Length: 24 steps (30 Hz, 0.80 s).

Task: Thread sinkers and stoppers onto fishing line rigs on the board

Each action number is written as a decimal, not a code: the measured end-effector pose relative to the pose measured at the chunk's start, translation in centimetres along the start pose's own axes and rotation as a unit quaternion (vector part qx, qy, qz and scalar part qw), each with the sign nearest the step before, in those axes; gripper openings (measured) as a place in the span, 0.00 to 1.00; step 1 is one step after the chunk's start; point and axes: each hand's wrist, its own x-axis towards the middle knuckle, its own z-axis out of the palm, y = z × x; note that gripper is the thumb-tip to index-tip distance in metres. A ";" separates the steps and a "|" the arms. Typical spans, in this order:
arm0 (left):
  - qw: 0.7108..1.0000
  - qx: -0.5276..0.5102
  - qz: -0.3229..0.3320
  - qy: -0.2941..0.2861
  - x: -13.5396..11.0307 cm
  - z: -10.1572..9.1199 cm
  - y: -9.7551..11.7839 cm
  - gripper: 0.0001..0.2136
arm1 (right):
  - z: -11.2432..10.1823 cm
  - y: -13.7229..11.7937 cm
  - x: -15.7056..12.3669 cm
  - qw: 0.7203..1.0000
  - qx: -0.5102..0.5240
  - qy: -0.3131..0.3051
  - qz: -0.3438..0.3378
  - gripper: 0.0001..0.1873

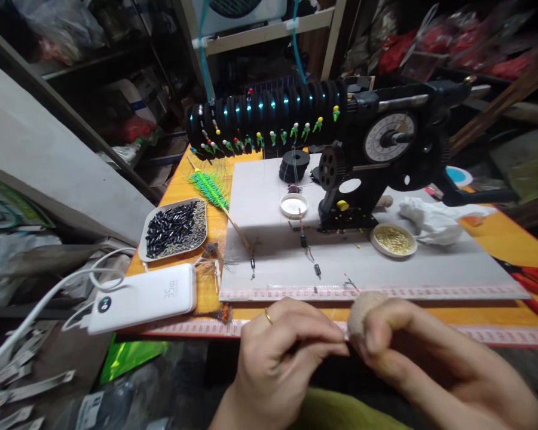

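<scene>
My left hand [287, 352], with a ring on one finger, is closed in a pinch just in front of the table edge. Its fingertips meet those of my right hand [407, 352], which is also closed. A tan, rough-looking rounded piece [365, 310] sits at my right fingertips; whether it is a finger wrap or a held thing, I cannot tell. Whatever is pinched between the hands is too small to make out. Beyond them, small dark weighted pieces [317, 271] lie on the white board [273, 278], with a thin wired piece [350, 282] closest to my hands.
A black winding machine [269, 119] with tagged rings stands behind. Around it are a tray of dark pieces [174, 230], a white power bank [143, 298], a green brush [210, 190], a white dish [293, 205], a dish of golden bits [393, 240] and red-handled pliers [535, 280].
</scene>
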 end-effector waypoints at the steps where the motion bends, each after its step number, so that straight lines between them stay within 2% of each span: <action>1: 1.000 -0.009 -0.019 0.013 -0.1 0.0 0.0 0.04 | 0.2 0.2 0.2 1.000 0.016 -0.008 0.013 0.05; 5: 0.993 -0.051 -0.097 0.049 -0.8 0.1 -0.1 0.14 | 0.9 0.2 0.8 0.991 0.091 0.005 0.102 0.12; 7: 0.992 -0.062 -0.096 0.051 -1.0 0.1 -0.3 0.16 | 1.5 -0.4 1.0 0.980 0.131 0.033 0.147 0.17; 9: 0.995 -0.054 -0.067 0.047 -1.0 0.1 -0.4 0.17 | 2.1 -0.9 1.0 0.968 0.163 0.060 0.179 0.20; 12: 0.997 -0.042 -0.039 0.047 -0.9 0.0 -0.5 0.18 | 2.6 -1.4 1.1 0.963 0.178 0.073 0.188 0.21; 17: 0.996 -0.053 -0.050 0.058 -1.1 0.1 -0.5 0.17 | 2.6 -1.4 1.1 0.962 0.181 0.073 0.190 0.21; 24: 0.996 -0.051 -0.021 0.064 -0.9 0.1 -0.5 0.18 | 2.6 -1.4 1.3 0.963 0.177 0.063 0.194 0.22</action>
